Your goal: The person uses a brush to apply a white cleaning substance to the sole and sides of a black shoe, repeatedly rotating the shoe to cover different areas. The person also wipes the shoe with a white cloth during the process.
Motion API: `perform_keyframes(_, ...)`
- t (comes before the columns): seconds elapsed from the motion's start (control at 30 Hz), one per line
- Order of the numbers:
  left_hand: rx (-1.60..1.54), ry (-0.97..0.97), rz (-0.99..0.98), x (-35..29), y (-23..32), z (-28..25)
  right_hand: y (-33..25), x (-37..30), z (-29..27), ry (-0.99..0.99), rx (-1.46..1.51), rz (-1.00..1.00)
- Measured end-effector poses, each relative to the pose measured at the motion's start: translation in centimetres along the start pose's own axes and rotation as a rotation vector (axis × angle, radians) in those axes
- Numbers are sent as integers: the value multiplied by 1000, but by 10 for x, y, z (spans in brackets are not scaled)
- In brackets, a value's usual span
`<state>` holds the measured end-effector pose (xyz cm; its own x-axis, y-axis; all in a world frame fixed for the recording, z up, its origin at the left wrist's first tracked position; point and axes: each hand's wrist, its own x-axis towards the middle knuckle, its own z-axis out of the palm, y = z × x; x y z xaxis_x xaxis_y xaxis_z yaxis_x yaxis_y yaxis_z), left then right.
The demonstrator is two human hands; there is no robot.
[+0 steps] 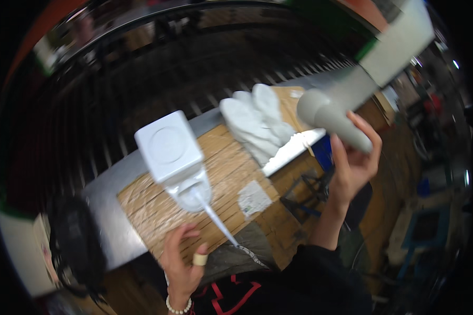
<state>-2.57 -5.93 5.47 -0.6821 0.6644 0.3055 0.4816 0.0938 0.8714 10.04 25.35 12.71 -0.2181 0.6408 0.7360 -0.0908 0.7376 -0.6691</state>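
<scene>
My right hand [355, 170], raised at the right, has its thumb and fingers around a smooth grey tapered handle [344, 126]. The handle's rounded end meets a pale jointed arm reaching to the upper right. Low in the middle, my left hand [181, 260] holds nothing, its fingers apart and a bandage round one of them. Just beyond it stands a white object with a square box top [169, 144] and a rounded, bowl-like front. A thin white stick [215, 220] slants from that bowl toward me, with a patterned cord-like end.
Pale work gloves [255, 123] lie at the board's far right. The brown, film-covered board [226, 157] rests on a metal ledge [115, 231]. Beyond is a dark slatted bed [194, 68]. A black bag-like item [76, 247] is at left; a torn white paper [254, 199] lies nearby.
</scene>
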Motion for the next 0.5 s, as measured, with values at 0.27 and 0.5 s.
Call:
perform_keyframes(0.27, 1, 69, -49, 2, -4, -22, 137, 74, -58, 145, -362, 135)
perform_keyframes(0.5, 209, 186, 414, 77, 27, -84, 263, 80, -54, 117, -743, 185)
